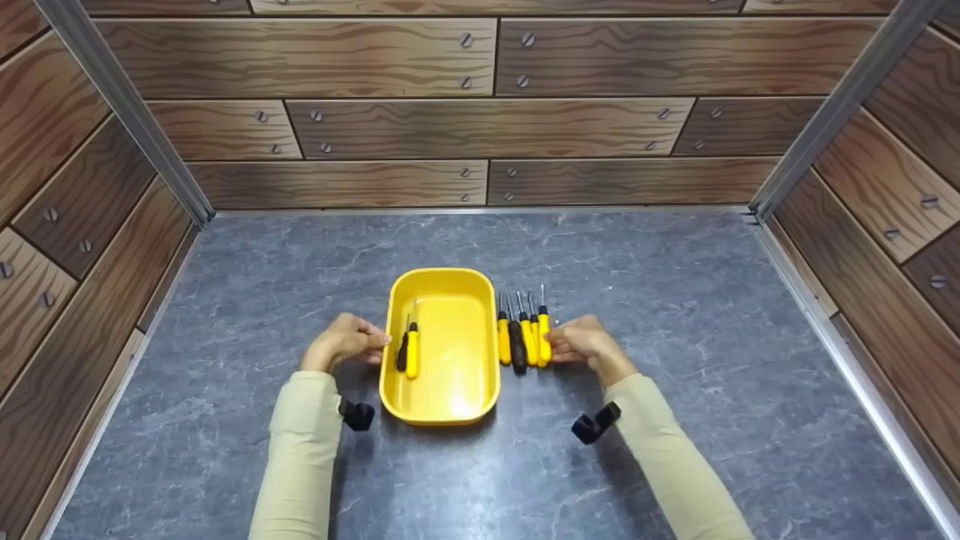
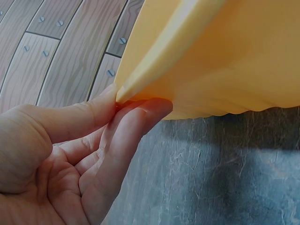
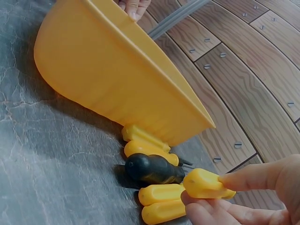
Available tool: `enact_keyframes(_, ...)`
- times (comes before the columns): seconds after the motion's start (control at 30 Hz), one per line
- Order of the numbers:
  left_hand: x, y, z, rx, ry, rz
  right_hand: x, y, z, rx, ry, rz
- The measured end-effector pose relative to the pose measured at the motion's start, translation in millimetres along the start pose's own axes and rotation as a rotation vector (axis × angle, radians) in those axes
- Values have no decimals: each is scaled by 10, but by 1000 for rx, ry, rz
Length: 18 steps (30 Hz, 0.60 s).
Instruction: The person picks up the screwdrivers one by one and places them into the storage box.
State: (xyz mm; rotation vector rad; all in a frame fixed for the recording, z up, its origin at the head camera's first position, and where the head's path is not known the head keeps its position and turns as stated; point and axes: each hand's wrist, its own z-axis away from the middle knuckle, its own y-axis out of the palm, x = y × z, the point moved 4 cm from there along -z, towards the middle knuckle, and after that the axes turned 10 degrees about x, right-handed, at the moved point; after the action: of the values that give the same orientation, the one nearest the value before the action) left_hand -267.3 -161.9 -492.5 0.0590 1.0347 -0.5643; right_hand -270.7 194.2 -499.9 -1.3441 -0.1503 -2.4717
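Observation:
A yellow tray stands on the grey surface with a yellow-handled screwdriver and a black-handled one inside, at its left. My left hand pinches the tray's left rim between thumb and fingers, as the left wrist view also shows. Right of the tray lies a row of several screwdrivers, mostly yellow-handled, one with a black handle. My right hand pinches the rightmost yellow-handled screwdriver; in the right wrist view its handle is between thumb and fingers, above the others.
Wood-patterned panels close off the back and both sides. Metal rails run along the foot of the panels and up the corners. Black wrist straps are on both sleeves.

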Motion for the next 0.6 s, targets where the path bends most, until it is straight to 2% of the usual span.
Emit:
enact_keyframes(0.33,-3,6,10,9,6,17,23,33,-5,9,-11,-2)
enact_keyframes(0.6,-10,0,8,8,-1,-11,51,66,-13,11,-29,29)
